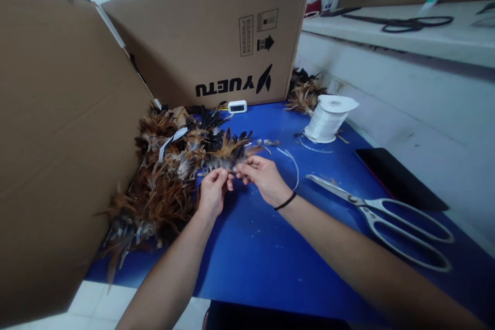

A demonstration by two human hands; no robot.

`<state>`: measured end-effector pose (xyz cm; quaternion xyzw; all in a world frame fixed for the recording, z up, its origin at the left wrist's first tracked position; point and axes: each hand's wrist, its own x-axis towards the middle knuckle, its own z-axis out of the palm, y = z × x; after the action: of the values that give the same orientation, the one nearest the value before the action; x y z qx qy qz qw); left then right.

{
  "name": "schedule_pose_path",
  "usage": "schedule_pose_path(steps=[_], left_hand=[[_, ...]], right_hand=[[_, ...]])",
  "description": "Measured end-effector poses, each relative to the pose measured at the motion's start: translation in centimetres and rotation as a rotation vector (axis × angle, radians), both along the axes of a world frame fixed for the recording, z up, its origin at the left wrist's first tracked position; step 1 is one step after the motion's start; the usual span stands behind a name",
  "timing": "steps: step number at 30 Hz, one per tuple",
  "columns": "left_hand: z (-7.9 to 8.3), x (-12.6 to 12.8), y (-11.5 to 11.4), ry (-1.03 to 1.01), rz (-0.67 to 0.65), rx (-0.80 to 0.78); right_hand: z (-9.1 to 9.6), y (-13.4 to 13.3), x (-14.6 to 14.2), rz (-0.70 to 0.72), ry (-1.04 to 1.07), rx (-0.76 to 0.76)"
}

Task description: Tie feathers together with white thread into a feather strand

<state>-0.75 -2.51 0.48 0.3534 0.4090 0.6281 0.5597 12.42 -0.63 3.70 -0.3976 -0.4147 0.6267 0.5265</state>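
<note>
Both hands meet over the blue tabletop, at the lower edge of a bunch of brown and black feathers. My left hand is closed, thumb against fingers, at the quill ends of the bunch. Beside it, my right hand pinches the same lower edge; a black band circles that wrist. The fingertips hide exactly what lies between them. Left of my hands spreads a large pile of brown, grey and black feathers, with a white strip lying on top.
Open-bladed scissors lie at right beside a dark phone-like slab. A spool of white ribbon stands behind. Cardboard boxes wall the back and left. A small white digital display sits at the back. More scissors rest on a ledge.
</note>
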Motion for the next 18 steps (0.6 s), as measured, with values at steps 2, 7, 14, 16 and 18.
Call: schedule_pose_path(steps=[2, 7, 14, 16, 18], left_hand=[[-0.02, 0.22, -0.08, 0.033, -0.003, 0.018], [-0.05, 0.52, -0.2, 0.15, 0.025, 0.062], [0.02, 0.51, -0.36, 0.323, 0.111, 0.131], [-0.08, 0.44, -0.35, 0.36, 0.129, 0.144], [-0.27, 0.33, -0.31, 0.402, 0.15, 0.149]], right_hand=[[0.11, -0.07, -0.06, -0.02, 0.01, -0.009], [0.15, -0.15, -0.27, -0.054, -0.005, -0.011], [-0.12, -0.21, -0.52, -0.078, -0.049, 0.024], [0.02, -0.34, -0.53, -0.068, -0.062, 0.02], [0.22, -0.48, -0.54, -0.053, -0.073, 0.016]])
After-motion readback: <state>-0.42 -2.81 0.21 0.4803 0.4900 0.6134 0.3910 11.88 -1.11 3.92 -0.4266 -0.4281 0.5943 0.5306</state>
